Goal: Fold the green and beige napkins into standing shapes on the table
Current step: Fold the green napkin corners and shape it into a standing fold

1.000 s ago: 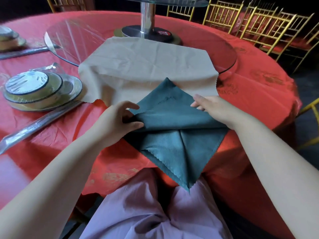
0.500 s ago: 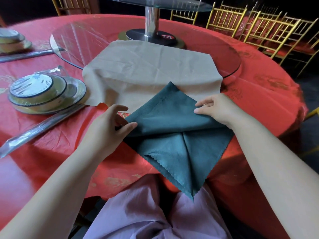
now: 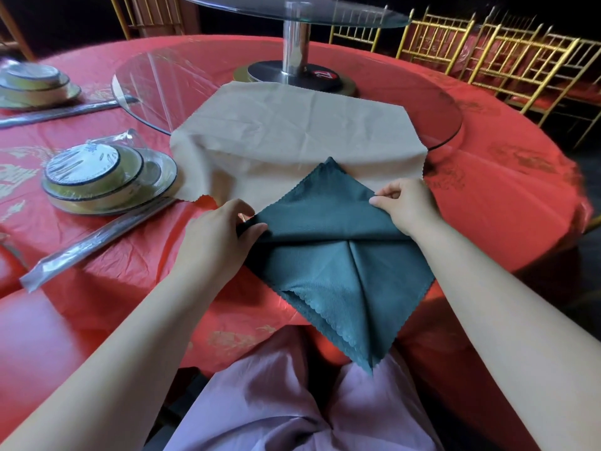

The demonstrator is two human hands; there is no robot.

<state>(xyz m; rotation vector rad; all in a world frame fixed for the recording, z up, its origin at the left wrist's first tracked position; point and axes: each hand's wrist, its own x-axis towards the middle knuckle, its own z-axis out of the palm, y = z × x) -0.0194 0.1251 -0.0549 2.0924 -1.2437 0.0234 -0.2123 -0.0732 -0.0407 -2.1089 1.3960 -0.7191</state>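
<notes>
The green napkin [image 3: 338, 255] lies folded into a diamond at the near edge of the red table [image 3: 507, 203], its lower point hanging over my lap. Two flaps meet along a centre crease. My left hand [image 3: 218, 236] pinches the napkin's left corner. My right hand [image 3: 406, 203] pinches the upper right edge. The beige napkin [image 3: 292, 138] lies spread flat behind it, partly on the glass turntable [image 3: 169, 79], and the green napkin's top point overlaps it.
A wrapped stack of bowl and plates [image 3: 104, 177] sits to the left, with wrapped chopsticks [image 3: 94, 242] beside it. Another wrapped setting [image 3: 35, 83] is at far left. The turntable's metal post [image 3: 294, 47] rises in the middle. Gold chairs [image 3: 487, 50] line the far right.
Both hands have shifted outward onto the napkin's side corners and closed into pinches. The upper half of the green napkin looks pulled tighter.
</notes>
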